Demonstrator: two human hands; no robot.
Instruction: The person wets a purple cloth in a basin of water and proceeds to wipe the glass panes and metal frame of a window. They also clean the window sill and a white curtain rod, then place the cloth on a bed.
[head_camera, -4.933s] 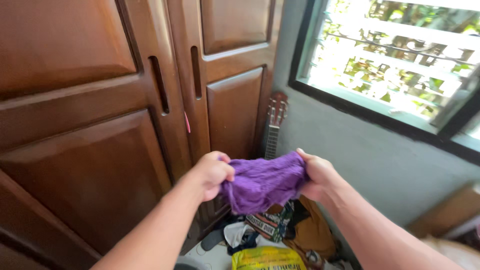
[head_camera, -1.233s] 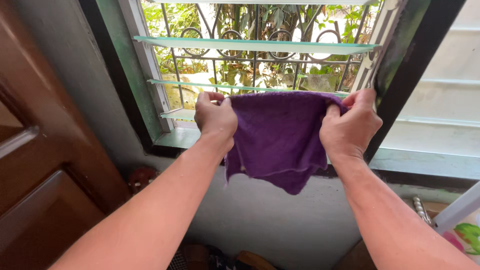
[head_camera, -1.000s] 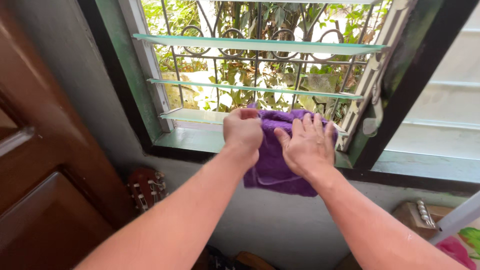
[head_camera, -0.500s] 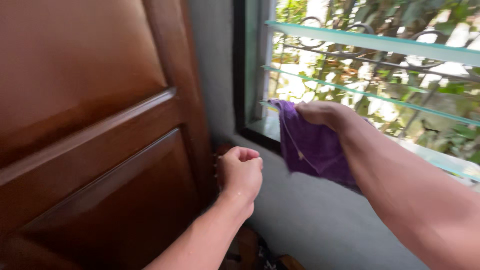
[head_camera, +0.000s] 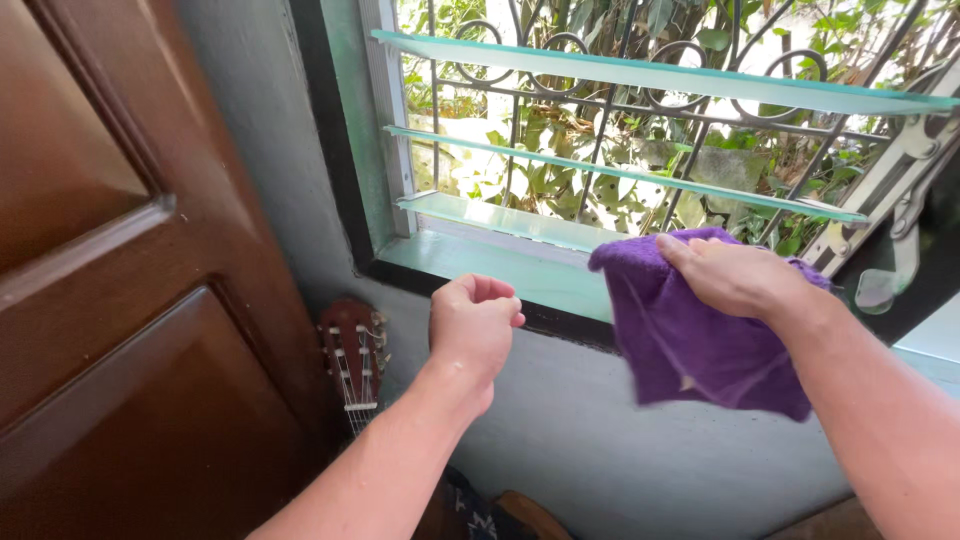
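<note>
Our right hand (head_camera: 738, 275) grips the purple cloth (head_camera: 690, 335), which hangs over the window sill (head_camera: 480, 262). Our left hand (head_camera: 472, 322) is curled into a loose fist, empty, just below the sill. A guitar head (head_camera: 352, 358) stands lower left of the sill, beside the wooden door (head_camera: 110, 300).

Green window sill (head_camera: 500, 268), purple cloth (head_camera: 690, 340) draped over its edge

Home, likely a bedroom corner: louvered glass window (head_camera: 620, 130) with curled metal grille and greenery outside, brown panelled wooden wardrobe door (head_camera: 110, 300) left of the window, guitar headstock (head_camera: 352, 360) leaning against the grey wall below the window's left corner, beside the door.
</note>
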